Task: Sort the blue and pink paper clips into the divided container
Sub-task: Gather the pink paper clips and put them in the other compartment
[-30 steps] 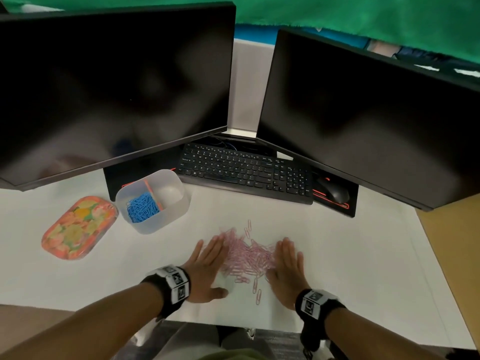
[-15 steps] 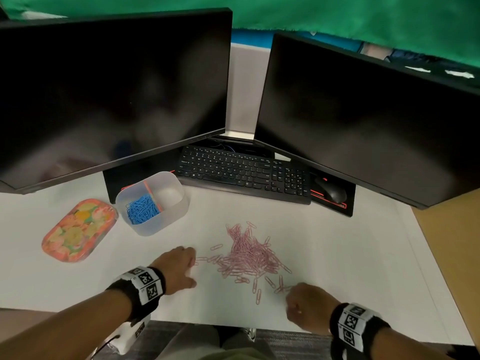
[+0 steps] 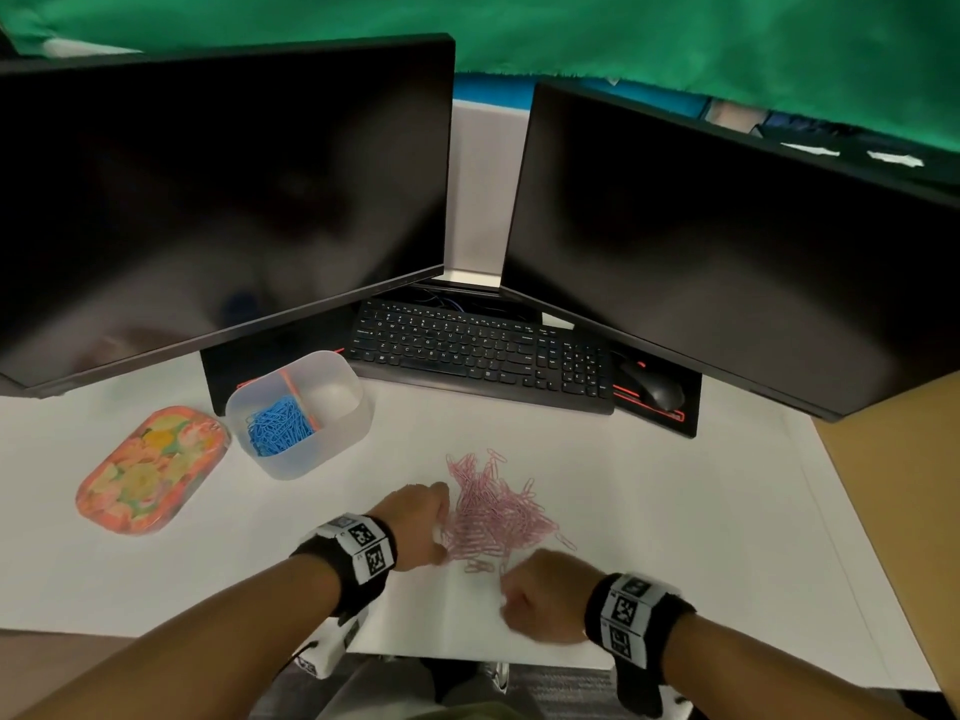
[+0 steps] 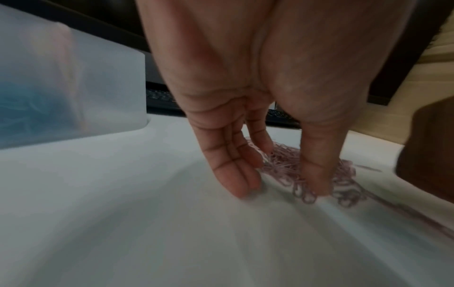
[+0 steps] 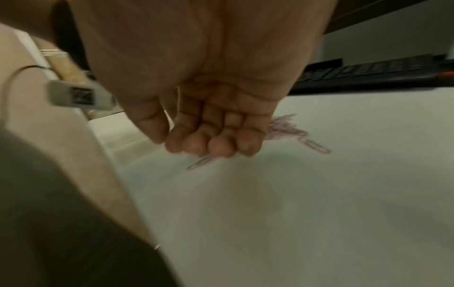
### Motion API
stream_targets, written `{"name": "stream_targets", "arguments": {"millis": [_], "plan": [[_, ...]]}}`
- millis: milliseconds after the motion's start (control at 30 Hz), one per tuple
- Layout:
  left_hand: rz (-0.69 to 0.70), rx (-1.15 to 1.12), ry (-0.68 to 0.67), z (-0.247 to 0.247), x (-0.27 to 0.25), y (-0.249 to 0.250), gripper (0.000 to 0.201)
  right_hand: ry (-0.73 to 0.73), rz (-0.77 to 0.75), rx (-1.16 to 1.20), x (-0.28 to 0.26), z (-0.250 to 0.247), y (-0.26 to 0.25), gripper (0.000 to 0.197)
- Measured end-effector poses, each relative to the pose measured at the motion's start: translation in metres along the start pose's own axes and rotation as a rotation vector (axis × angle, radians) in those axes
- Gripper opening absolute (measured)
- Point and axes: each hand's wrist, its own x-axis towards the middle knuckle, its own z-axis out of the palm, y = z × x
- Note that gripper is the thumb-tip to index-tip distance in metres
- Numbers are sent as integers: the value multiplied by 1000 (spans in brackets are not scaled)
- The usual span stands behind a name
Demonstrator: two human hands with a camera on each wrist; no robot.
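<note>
Pink paper clips (image 3: 493,511) between loosely curled left hand (image 3: 415,522) and right hand (image 3: 540,595), neither gripping.

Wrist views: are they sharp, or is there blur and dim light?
Left wrist view: white desk streaked with blur, pink paper clips soft. Right wrist view: dimmer, brownish, right hand and stray clips smeared. Head view: sharper, monitors bowed by the wide lens.

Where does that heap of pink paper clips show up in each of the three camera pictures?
Head view: the heap of pink paper clips lies on the white desk, low centre, between the two hands.
Left wrist view: the heap sits right of centre, behind the left hand's fingers.
Right wrist view: only a blurred edge of it shows, right of the right hand's fingers.
Shared landmark: the black keyboard behind the heap.
</note>
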Motion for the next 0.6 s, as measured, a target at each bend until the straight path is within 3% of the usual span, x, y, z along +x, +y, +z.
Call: {"name": "stream_targets", "arguments": {"millis": [100,233,333,433,467,533,600], "plan": [[-51,39,-30,5,-6,-4,62,-85,-25,-25,2,16,-9,28],[4,2,10,12,-1,7,57,104,64,147,19,10,1,16],[0,10,51,7,5,19,57,252,89,202,26,-4,8,21],[-41,59,167,-2,11,25,72,387,164,191,21,-13,14,15],[-56,75,185,-5,13,25,80,447,213,177,18,-12,17,22],[-84,111,146,-9,19,27,97,491,317,160,13,-8,24,55],[-92,171,75,-11,26,30,100,470,382,172,13,-6,27,82]]}}
